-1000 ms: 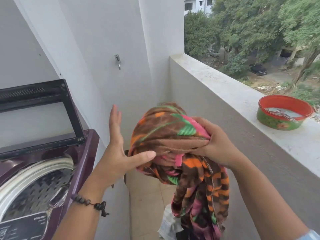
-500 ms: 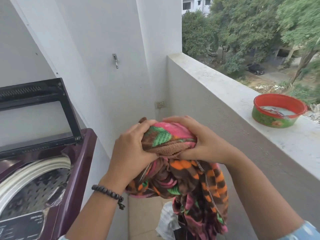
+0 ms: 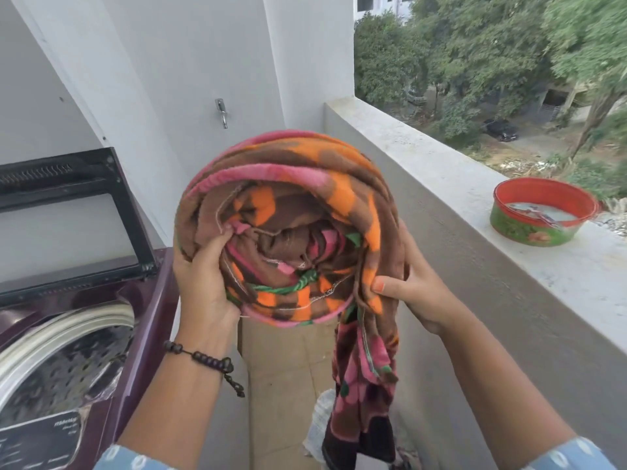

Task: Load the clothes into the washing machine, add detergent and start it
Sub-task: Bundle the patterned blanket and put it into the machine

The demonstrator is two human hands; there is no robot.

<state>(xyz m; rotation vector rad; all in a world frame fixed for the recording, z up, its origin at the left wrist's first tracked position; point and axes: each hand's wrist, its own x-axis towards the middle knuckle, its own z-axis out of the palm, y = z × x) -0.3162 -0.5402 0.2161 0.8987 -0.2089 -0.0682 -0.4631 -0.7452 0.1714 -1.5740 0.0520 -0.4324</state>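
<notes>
So we've got both forearms up in front of us, light blue patterned sleeves [image 3: 135,459] at the bottom edge. Our left hand [image 3: 200,279], beaded bracelet [image 3: 203,359] on that wrist, grips the left side of a rolled-up fleece blanket [image 3: 288,215], brown with orange, pink and green, fingers [image 3: 227,232] curled into the roll. Our right hand [image 3: 412,283] holds the right side, thumb pinching the edge, and a loose tail of the blanket hangs down from there toward the tiled balcony floor [image 3: 285,368]. The washing machine [image 3: 149,317], maroon top-loader, sits just left of us with its lid [image 3: 68,215] up and the drum [image 3: 61,368] showing. Farther right, a red and green bowl [image 3: 543,212] rests on the parapet ledge [image 3: 441,171], with trees [image 3: 475,56] beyond.
</notes>
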